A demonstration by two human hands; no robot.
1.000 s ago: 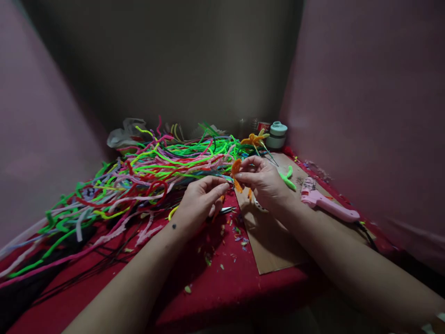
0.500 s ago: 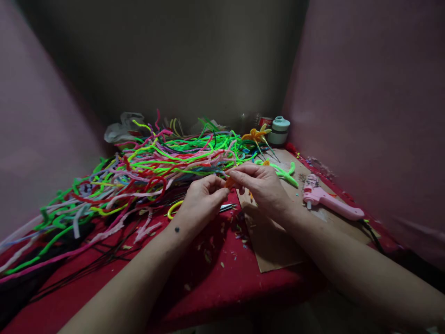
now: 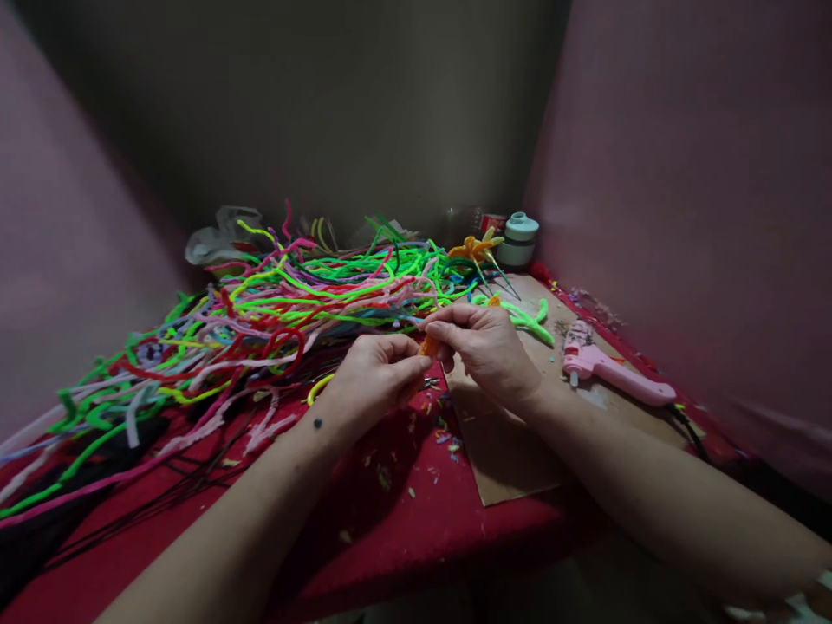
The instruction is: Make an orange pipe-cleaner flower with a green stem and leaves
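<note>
Between my two hands is a short piece of orange pipe cleaner [image 3: 429, 346], mostly covered by fingers. My left hand [image 3: 383, 371] pinches its near side with thumb and forefinger. From the other side my right hand [image 3: 484, 351] grips it, fingertips curled together. Under my left hand lie scissors, with a yellow handle [image 3: 318, 388] showing at the wrist and the blade tips by the fingers. Just beyond the hands spreads a big tangled pile of coloured pipe cleaners [image 3: 338, 290]. A green pipe cleaner piece [image 3: 534, 325] rests right of my right hand.
A pink glue gun [image 3: 611, 368] lies on the cardboard [image 3: 500, 451] at the right, its cord trailing off. Orange and yellow pipe-cleaner flowers [image 3: 477, 250] and a pale blue-green jar [image 3: 520, 238] stand at the back. Fuzzy scraps dot the red cloth [image 3: 390, 546].
The view has shifted slightly. My left hand has turned and lowered a little over the scissors, hiding more of the blades. More of the orange piece shows between the fingers.
</note>
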